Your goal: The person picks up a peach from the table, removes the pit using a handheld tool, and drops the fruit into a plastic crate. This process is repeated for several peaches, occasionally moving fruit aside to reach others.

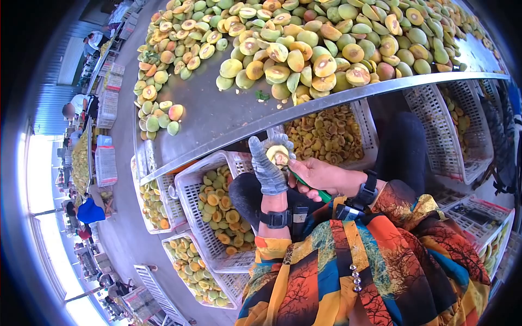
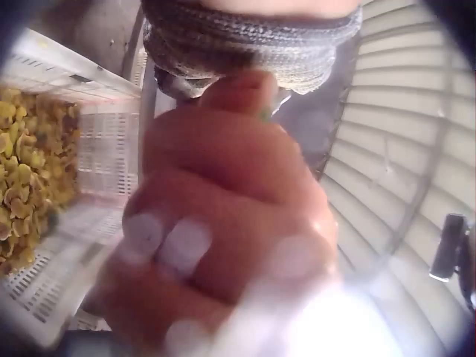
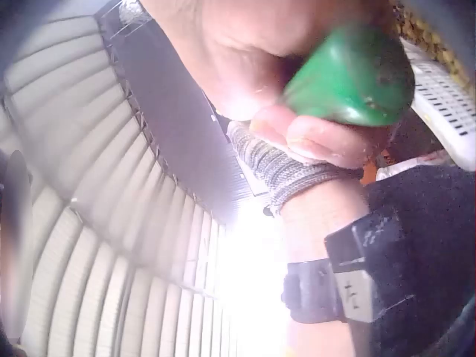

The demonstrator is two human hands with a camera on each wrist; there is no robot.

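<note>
In the head view my left hand (image 1: 270, 165), in a grey knit glove, holds a halved mango (image 1: 278, 156) with its cut face up. My bare right hand (image 1: 326, 178) grips a tool by its green handle (image 1: 324, 195); its working end is hidden at the fruit, where my thumb meets the rim. The rounded handle end (image 3: 357, 78) pokes out of my fist in the right wrist view, with the glove (image 3: 297, 175) just beyond. In the left wrist view my right hand (image 2: 230, 193) covers much of the glove (image 2: 245, 48).
Heaped mango halves (image 1: 326, 49) cover much of the metal table (image 1: 217, 108), whose raised edge (image 1: 326, 100) runs before me. Crates of fruit (image 1: 187, 190) stand at my left; another crate (image 1: 372, 133) under the table holds yellow pieces. More crates (image 1: 451, 136) stand right.
</note>
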